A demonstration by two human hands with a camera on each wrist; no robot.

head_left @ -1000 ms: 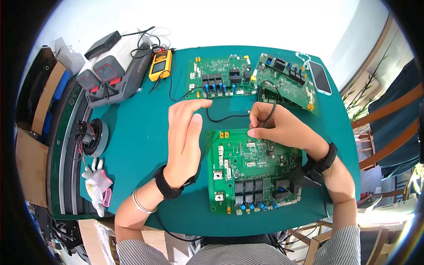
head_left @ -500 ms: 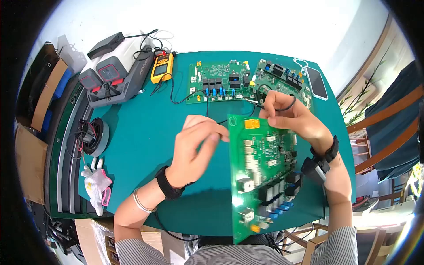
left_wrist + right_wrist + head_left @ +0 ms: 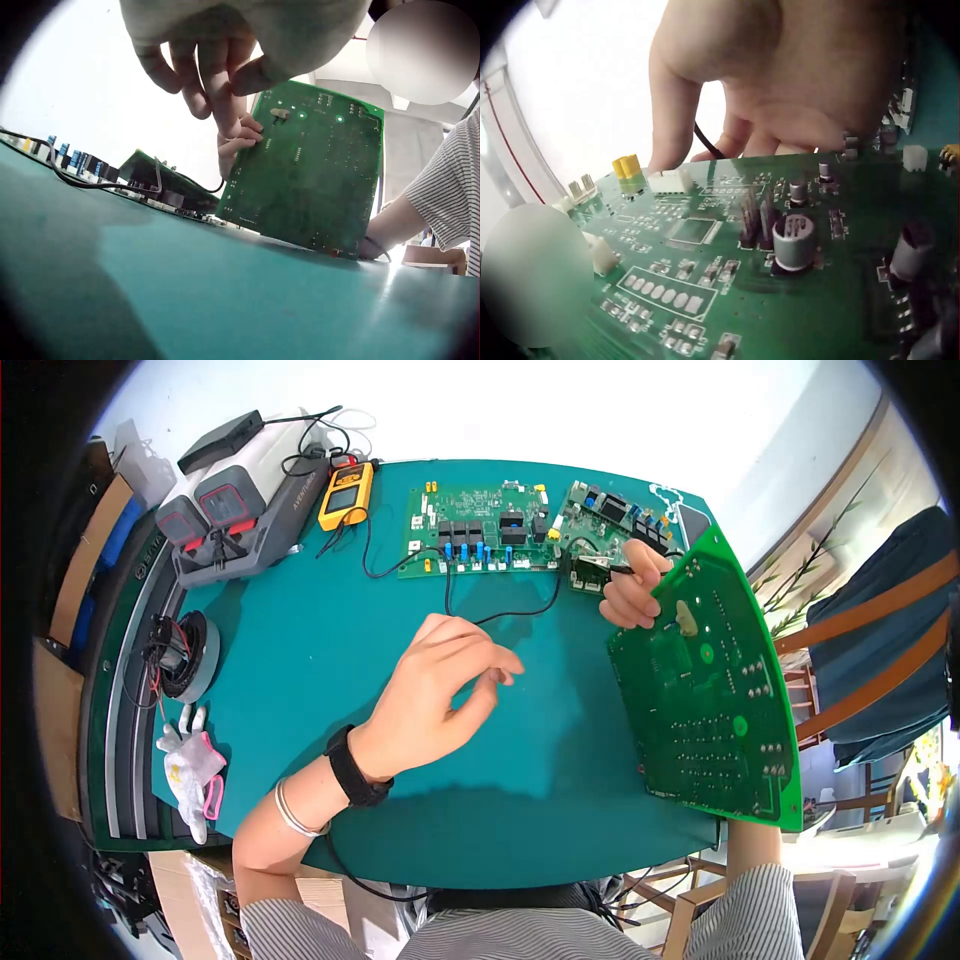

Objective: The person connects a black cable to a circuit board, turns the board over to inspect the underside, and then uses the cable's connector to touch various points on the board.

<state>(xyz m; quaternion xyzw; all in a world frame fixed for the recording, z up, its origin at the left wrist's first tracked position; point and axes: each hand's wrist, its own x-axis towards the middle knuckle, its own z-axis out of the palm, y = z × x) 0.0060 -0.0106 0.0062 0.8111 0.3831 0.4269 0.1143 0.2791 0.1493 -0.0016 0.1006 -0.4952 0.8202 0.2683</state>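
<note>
Board (image 3: 700,690) is up on a slant by the table's (image 3: 300,690) right edge, solder side facing left; right grip (image 3: 632,585) pinches its far edge, thumb on the component side, black lead (image 3: 706,142) running by those fingers. Left grip (image 3: 437,685) is loosely curled, holding nothing, between the table's near and far edges. To turn it cleanly, I'd support the near edge left-handed, rims only, no load on caps (image 3: 793,241), lead slack.

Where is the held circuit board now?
In the head view, the circuit board is tilted up on the right, held by the right hand, partly covering the phone.
</note>
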